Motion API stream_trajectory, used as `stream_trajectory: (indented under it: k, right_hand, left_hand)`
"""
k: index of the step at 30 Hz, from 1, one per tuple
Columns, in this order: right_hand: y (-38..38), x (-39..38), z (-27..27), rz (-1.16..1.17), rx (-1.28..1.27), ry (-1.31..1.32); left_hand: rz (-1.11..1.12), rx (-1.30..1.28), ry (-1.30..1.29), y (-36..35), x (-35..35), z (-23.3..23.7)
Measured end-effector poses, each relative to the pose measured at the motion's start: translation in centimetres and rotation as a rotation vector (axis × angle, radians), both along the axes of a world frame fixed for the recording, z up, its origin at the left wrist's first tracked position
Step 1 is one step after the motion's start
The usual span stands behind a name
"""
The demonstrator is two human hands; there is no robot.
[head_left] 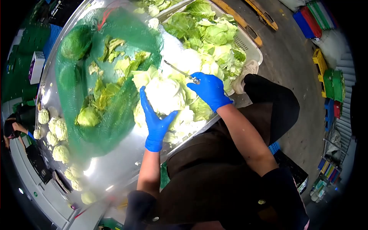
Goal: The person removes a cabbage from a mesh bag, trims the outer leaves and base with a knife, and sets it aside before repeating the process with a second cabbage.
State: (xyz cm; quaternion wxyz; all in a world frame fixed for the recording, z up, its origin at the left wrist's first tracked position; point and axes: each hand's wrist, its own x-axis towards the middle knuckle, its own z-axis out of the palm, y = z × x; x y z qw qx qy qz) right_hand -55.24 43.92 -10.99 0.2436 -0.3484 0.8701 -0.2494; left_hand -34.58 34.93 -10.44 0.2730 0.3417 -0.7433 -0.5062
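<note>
My left hand (156, 124), in a blue glove, cups the near side of a pale cabbage (166, 94), with thumb and fingers spread around it. My right hand (209, 91), also gloved in blue, is closed around the handle of a knife (178, 70). The knife's thin blade points up and left, above the far side of the cabbage. Loose cabbage leaves (183, 122) lie beneath and beside the cabbage. A green mesh sack (126, 115) spreads to the left of my left hand, with a cabbage (87, 116) and yellowish leaves on it.
A pale plastic crate (251, 50) full of green cabbage leaves stands at the upper right. Several small trimmed cabbages (60, 153) line the left edge of the metal table (119, 163). Another person (17, 128) is at the far left. Coloured crates (332, 86) stand along the right wall.
</note>
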Motion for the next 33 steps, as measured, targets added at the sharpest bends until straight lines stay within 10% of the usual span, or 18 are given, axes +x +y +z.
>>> stream_trajectory:
  k: [8,11,18,25,33]
  right_hand:
    - [1.6,0.4,7.5,0.286,-0.195,0.004]
    - [3.4,-0.5,8.2,0.715,-0.221,0.492]
    - [3.8,-0.9,10.4,0.559,-0.007,0.219]
    - [1.5,-1.9,10.9,0.151,-0.367,0.363]
    - [4.0,-0.9,8.6,0.443,-0.262,0.288]
  left_hand:
    - [0.168,0.022,0.009,1.9,-1.1,0.5]
    - [0.286,0.137,0.070,2.1,-2.5,-0.2]
    - [0.250,0.144,0.074,1.4,-3.3,0.1]
    - [0.225,0.186,0.114,2.2,-3.8,0.2]
    - [0.346,0.087,0.093,2.3,-2.8,-0.1]
